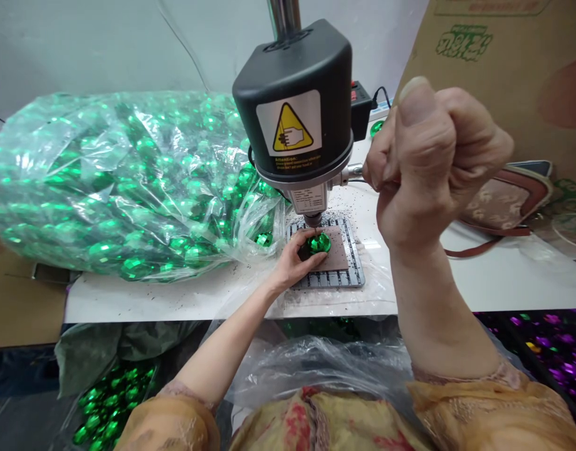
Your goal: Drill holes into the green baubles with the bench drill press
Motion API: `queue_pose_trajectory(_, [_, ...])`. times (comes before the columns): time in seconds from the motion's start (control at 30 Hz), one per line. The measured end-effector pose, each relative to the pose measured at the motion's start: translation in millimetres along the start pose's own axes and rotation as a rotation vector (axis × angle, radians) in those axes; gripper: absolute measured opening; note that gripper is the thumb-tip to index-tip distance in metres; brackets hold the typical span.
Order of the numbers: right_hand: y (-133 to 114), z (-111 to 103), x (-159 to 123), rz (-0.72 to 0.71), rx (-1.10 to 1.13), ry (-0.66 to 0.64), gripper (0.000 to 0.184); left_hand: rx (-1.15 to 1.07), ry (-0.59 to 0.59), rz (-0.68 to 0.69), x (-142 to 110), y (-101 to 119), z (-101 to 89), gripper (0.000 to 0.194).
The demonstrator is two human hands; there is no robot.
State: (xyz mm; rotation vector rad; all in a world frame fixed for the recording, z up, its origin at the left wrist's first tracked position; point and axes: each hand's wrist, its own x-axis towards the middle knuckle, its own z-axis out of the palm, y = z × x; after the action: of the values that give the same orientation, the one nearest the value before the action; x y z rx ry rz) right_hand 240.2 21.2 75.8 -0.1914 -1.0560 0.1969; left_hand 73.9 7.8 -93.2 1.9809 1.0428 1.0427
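Note:
Under the spindle of a black bench drill press [294, 94], a shiny green faceted ball [319, 243] rests on a brown board [338, 254]. My left hand [297, 258] grips the ball from its left side, thumb in front and fingers behind. The drill tip meets or nearly meets the top of the ball; I cannot tell which. Raised on the right, my right hand [433, 156] is closed round the press's feed lever [355, 170], most of which the fingers hide. Below the board lies the slotted metal base [356, 279] of the press.
A big clear bag [113, 188] of green balls fills the table's left side. On the right are a bag with a brown strap [508, 194] and a tall cardboard box [457, 94]. Dark shavings dot the white table [141, 300]. Below sit green balls [113, 401] and purple ones [558, 351].

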Motion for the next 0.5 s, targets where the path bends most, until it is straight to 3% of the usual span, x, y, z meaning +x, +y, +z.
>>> queue_pose_trajectory(0.23, [2.7, 2.5, 1.9, 0.017, 0.016, 0.033, 0.049, -0.141, 0.091, -0.123, -6.4, -3.7, 13.8, 0.055])
queue_pose_trajectory(0.5, [-18.0, -7.6, -13.8, 0.052, -0.132, -0.032, 0.046, -0.211, 0.105, -0.135, -7.5, -7.1, 16.6, 0.055])
